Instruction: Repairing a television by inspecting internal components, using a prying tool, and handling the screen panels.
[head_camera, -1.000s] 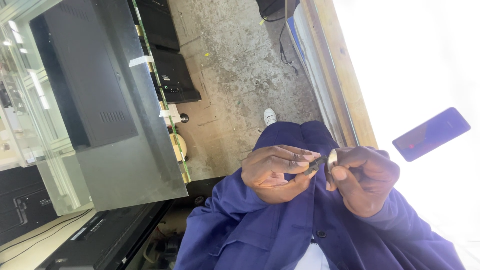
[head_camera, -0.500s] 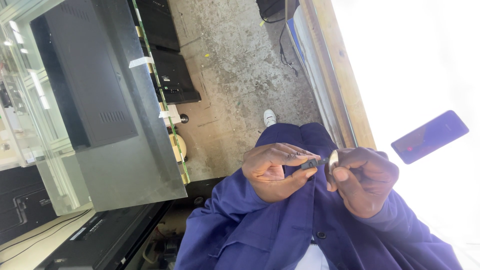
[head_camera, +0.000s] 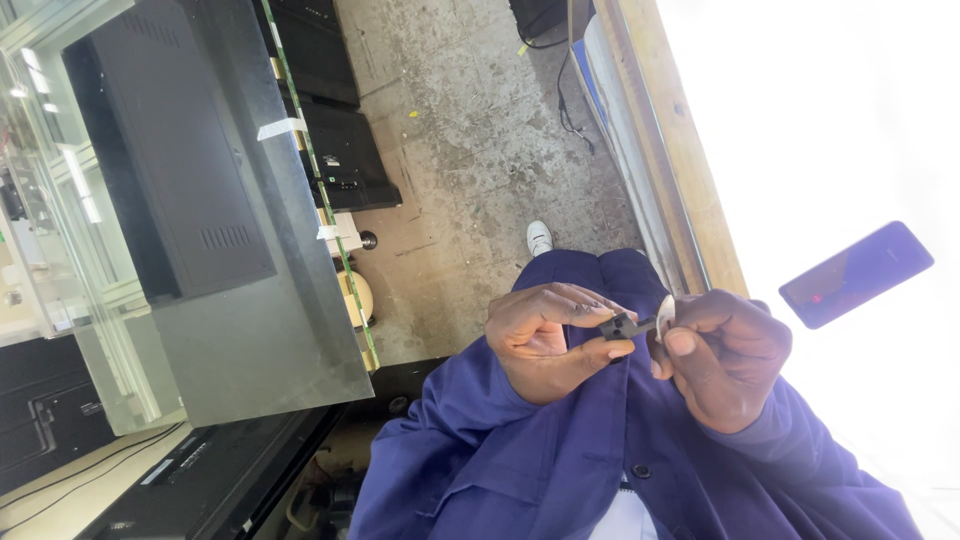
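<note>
Two hands are in view, the left hand (head_camera: 545, 340) and the right hand (head_camera: 725, 355). Between them sit two small parts: one small dark piece (head_camera: 620, 326) and one pale rounded piece (head_camera: 665, 313). One dark phone (head_camera: 855, 274) lies on the bright surface. One white shoe (head_camera: 539, 238) shows on the concrete floor (head_camera: 470, 140). One large flat panel (head_camera: 200, 200) leans at the left, and what look like two black screen backs (head_camera: 330, 110) lie beyond it, though glare blurs them.
</note>
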